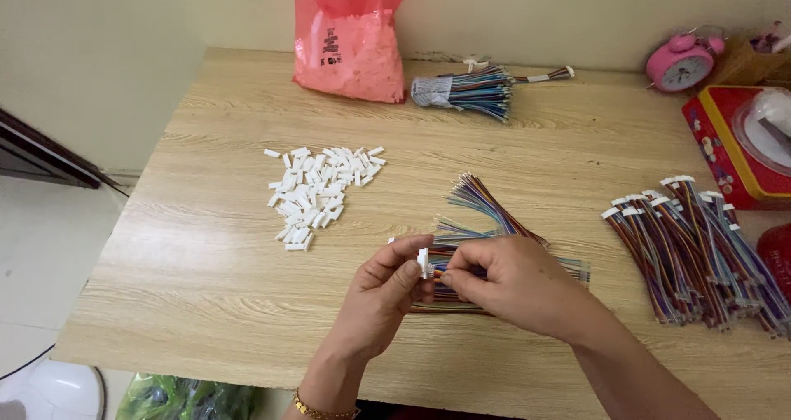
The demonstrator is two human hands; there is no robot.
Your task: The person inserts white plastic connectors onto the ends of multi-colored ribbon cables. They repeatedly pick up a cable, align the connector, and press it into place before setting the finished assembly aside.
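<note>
My left hand pinches a small white plastic connector between thumb and fingers. My right hand meets it from the right, fingertips gripping the end of a multicoloured wire bundle at the connector. Under both hands lies a loose pile of coloured wire bundles fanned toward the back. A heap of several white connectors lies to the left of my hands on the wooden table.
A row of wire bundles with white connectors fitted lies at the right. A red plastic bag of white parts and a tied wire bundle sit at the back. Pink alarm clock and red tin stand far right.
</note>
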